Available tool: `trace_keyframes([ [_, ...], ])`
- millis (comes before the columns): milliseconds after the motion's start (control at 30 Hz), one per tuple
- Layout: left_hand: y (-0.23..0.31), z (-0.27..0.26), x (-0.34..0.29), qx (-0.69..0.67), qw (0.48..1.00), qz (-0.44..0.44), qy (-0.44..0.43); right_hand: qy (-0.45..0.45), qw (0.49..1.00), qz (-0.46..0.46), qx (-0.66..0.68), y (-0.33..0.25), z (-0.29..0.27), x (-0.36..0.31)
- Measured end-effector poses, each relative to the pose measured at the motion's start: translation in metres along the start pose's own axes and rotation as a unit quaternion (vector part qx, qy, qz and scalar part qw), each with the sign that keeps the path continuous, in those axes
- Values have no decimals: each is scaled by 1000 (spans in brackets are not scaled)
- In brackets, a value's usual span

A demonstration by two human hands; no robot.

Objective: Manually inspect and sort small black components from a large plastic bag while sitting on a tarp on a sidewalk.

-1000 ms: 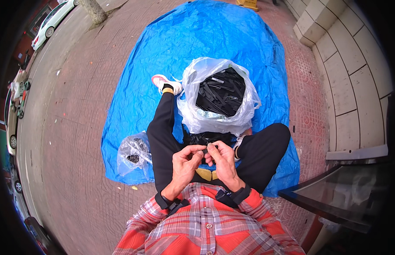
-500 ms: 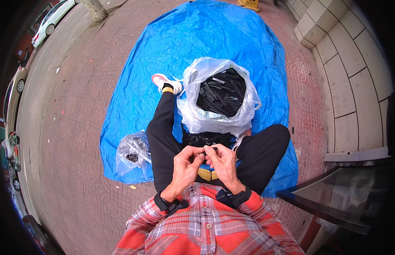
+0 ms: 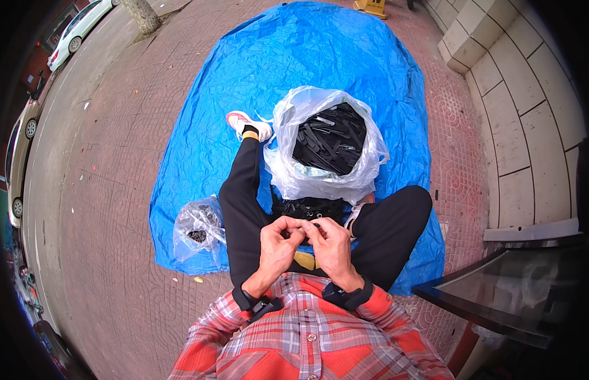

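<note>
Left hand [image 3: 277,249] and right hand [image 3: 333,248] together at the fingertips, in front of the shirt and over the space between the legs, with thumbs and forefingers drawn in close. Impossible to tell whether clamped on anything — meeting point too small and too covered by the fingers. Just beyond the fingertips, between the legs of the black trousers [image 3: 244,190], a pile of black pieces [image 3: 309,207], partly hidden behind the hands. Past that pile, well apart from both hands, a large translucent bag [image 3: 283,168], wide open at the top and filled with flat black strips [image 3: 330,139]. To the left, beside the left leg, a small clear bag [image 3: 199,221] with dark contents — on the same blue tarp [image 3: 345,50] as the large one. Around both wrists, black bands [image 3: 245,300].
</note>
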State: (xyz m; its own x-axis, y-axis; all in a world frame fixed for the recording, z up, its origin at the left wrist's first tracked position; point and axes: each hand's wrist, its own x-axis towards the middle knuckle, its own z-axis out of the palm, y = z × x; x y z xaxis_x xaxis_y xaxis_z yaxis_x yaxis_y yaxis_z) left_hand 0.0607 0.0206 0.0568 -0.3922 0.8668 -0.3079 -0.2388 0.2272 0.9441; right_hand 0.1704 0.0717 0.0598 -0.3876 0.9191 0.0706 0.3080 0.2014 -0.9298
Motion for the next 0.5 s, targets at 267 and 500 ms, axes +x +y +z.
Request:
trace_keyframes([
  [267,0,-7,5,-79,996,-29,-22,-53,938,-298,-170,-1,-10,-2],
  [500,6,-16,-2,-190,979,-44,-57,-61,922,-342,-171,-2,-18,1],
])
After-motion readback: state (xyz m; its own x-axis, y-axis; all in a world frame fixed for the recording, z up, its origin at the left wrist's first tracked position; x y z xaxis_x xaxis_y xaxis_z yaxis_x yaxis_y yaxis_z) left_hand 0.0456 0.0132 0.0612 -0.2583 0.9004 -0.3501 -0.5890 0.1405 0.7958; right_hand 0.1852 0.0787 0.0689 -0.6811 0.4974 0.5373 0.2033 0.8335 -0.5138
